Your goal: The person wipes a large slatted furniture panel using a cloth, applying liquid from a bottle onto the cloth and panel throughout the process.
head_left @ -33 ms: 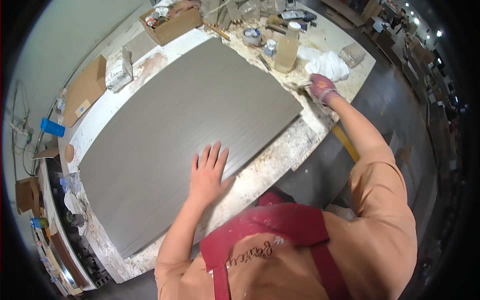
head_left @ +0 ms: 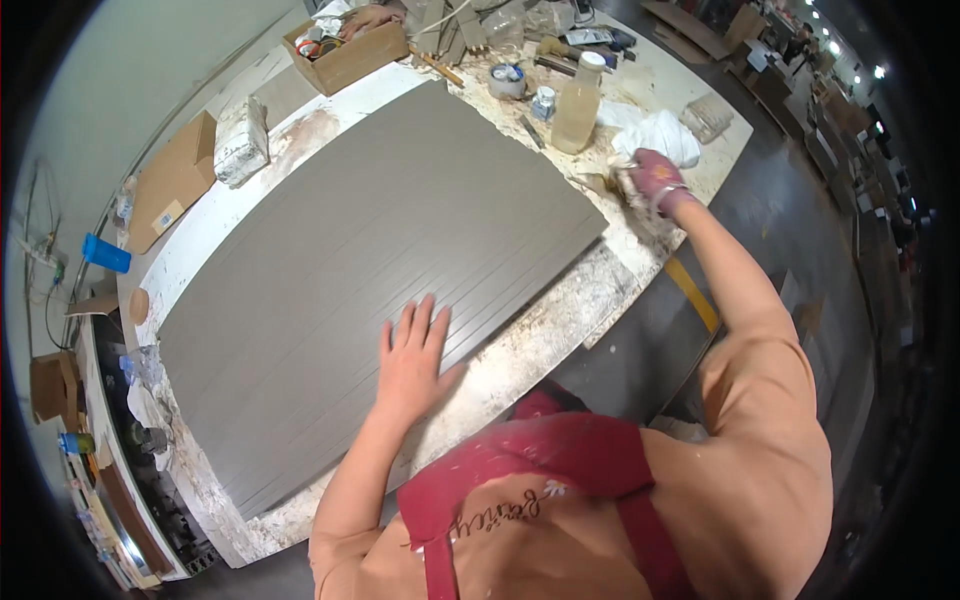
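Observation:
A large grey-brown panel with fine straight lines along it lies flat on the stained white table. My bare left hand rests palm down near its front edge, fingers spread. Past the panel's right end is my right hand, in a pinkish-purple glove, its fingers closed round a pale, crumpled cloth, mostly covered by the glove. Behind that hand lies a bunched white cloth. A clear bottle of yellowish liquid stands to its left, beside a small jar.
At the back stand an open cardboard box of odds and ends and a roll of tape. Hand tools lie at the far right. A wrapped white block and a blue cup are on the left.
My gloved right hand has shifted slightly right with the cloth. My left hand stays flat on the panel, and the whole view has moved a little.

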`<action>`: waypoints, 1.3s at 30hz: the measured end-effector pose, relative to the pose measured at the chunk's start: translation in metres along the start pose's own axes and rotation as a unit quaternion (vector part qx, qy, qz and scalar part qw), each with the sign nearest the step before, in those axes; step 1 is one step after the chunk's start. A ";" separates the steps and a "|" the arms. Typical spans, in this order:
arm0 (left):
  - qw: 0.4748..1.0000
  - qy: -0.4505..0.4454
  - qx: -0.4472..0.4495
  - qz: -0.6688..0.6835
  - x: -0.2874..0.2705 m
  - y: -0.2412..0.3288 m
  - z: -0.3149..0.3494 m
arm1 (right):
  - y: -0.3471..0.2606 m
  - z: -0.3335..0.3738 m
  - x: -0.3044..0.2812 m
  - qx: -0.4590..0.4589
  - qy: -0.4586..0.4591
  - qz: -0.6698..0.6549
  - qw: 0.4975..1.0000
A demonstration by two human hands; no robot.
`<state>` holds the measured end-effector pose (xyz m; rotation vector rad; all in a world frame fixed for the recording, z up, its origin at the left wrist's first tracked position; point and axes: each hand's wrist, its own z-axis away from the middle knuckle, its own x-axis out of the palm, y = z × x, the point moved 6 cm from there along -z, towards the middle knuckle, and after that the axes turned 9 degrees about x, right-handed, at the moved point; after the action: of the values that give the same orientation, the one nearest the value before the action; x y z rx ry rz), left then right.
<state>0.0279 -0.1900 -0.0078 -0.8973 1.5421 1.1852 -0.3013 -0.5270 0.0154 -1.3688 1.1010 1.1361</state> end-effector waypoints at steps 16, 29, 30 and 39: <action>0.987 -0.026 -0.148 -0.055 -0.024 -0.053 0.122 | -0.286 0.227 0.061 -0.423 -0.007 -0.082 0.903; 0.986 -0.010 -0.164 -0.040 -0.024 -0.060 0.123 | -0.248 0.118 0.083 -0.319 0.048 0.036 0.946; 0.985 -0.013 -0.165 -0.040 -0.024 -0.061 0.124 | -0.260 0.140 0.086 -0.388 0.027 -0.039 0.920; 0.987 -0.023 -0.150 -0.044 -0.024 -0.063 0.122 | -0.296 0.087 0.085 -0.239 -0.011 -0.007 0.971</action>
<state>0.1232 -0.0880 -0.0100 -1.1155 1.2919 1.3866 -0.0032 -0.4199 -0.0319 -1.7220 0.8258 1.4649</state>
